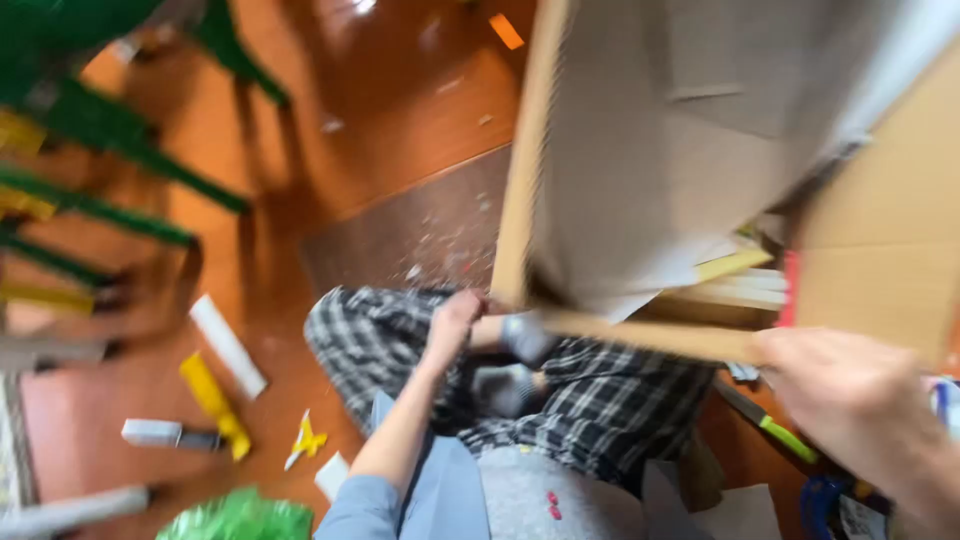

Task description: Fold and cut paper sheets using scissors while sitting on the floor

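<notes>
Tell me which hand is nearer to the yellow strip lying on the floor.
Left. The left hand grips the cardboard box at its lower corner, over the plaid lap, on the same side as the yellow strip. The right hand holds the box's opposite edge, much farther away.

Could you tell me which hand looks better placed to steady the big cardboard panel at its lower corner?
Probably the left hand: it sits right at the cardboard panel's lower corner. The right hand grips the bottom edge further along.
</notes>
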